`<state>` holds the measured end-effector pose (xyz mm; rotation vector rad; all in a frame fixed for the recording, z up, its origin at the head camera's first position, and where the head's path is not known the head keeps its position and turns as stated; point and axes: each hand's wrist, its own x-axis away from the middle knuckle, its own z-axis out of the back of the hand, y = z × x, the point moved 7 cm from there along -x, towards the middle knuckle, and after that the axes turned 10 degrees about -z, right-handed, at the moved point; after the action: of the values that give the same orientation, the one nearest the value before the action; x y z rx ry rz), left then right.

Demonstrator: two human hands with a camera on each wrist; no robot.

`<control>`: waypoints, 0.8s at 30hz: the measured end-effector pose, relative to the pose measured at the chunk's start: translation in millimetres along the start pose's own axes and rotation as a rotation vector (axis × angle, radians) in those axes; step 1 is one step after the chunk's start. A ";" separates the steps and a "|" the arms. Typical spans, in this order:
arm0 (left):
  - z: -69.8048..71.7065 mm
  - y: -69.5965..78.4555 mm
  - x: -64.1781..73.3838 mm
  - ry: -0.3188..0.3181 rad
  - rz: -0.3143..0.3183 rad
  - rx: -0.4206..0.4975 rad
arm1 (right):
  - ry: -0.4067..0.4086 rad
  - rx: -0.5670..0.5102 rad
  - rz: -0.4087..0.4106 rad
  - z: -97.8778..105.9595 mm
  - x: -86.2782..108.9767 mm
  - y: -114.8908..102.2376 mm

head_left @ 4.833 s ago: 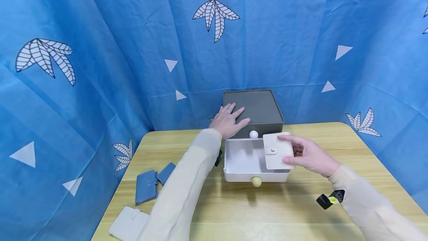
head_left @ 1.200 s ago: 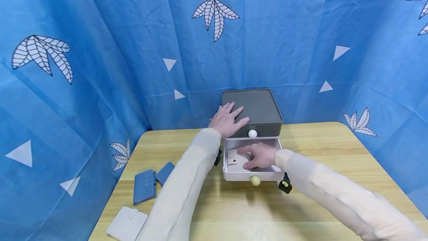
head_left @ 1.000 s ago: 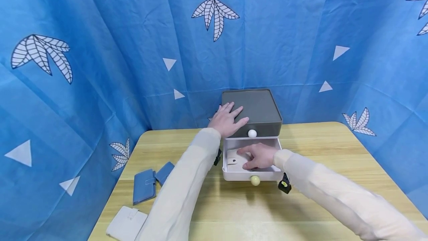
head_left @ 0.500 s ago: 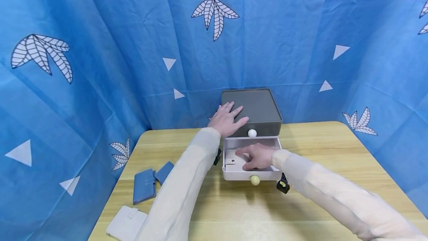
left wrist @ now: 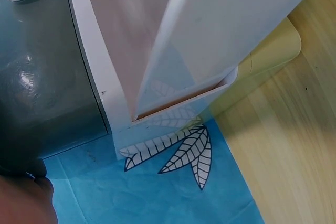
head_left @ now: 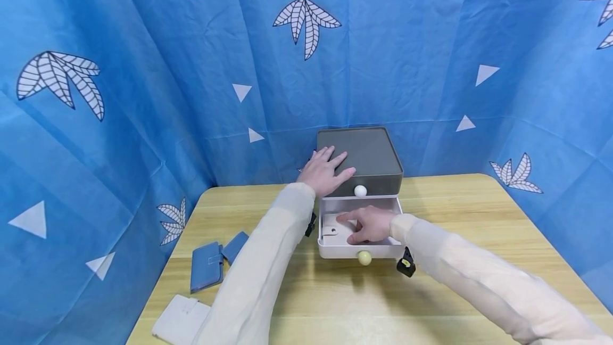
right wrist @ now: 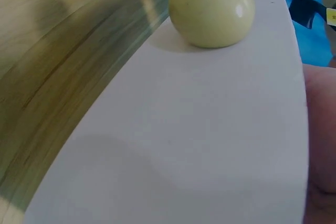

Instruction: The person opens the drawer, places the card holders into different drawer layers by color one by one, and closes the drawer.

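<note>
Brightly printed with white leaves and triangles, blue cloth (head_left: 397, 63) fills the upper frame behind a pale wood-grain table (head_left: 460, 222). Just right of centre, your left hand (head_left: 322, 175) lies flat, fingers spread, on the grey box top (head_left: 373, 150). Below it, your right hand (head_left: 374, 225) dips into a white drawer (head_left: 337, 252) with a yellowish knob (head_left: 364, 257), index finger and thumb touching a white notebook (head_left: 341, 232); whether they grip it cannot be told. That notebook lies in the drawer, smooth-covered, its short strap carrying a dark snap. At lower left rest a blue notebook (head_left: 207, 267) and a pale notebook (head_left: 181, 320).
</note>
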<state>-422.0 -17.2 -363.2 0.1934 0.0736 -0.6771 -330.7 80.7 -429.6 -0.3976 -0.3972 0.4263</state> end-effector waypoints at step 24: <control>0.8 1.1 0.4 0.006 0.007 -0.014 | 0.337 -0.234 0.094 87.2 62.0 1.0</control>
<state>-421.0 -16.8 -362.4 0.1827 0.0835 -0.6693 -318.0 135.3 -338.5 -0.7065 -0.0994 0.3967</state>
